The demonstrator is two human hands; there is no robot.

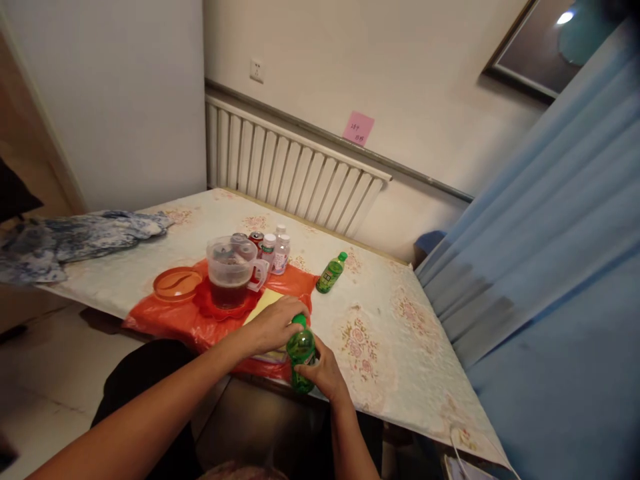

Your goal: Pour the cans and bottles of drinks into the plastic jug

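A green plastic drink bottle (301, 343) stands nearly upright at the table's front edge. My right hand (326, 371) is wrapped around its body. My left hand (280, 325) is closed over the green cap at the top, hiding part of it. Beside my left hand lies a yellow pad or paper (265, 303), partly covered by that hand. Left of it, a clear plastic jug (231, 272) with dark brown liquid sits on a red scalloped plate (210, 305). A second green bottle (331, 273) stands farther back to the right.
An orange lid (177, 284) lies on an orange-red plastic sheet (150, 317). Behind the jug stand several cans and bottles, among them a white-capped bottle (281, 256). Crumpled patterned cloth (100, 233) lies at left on the flowered tablecloth (395, 353). A blue curtain (540, 267) hangs at right.
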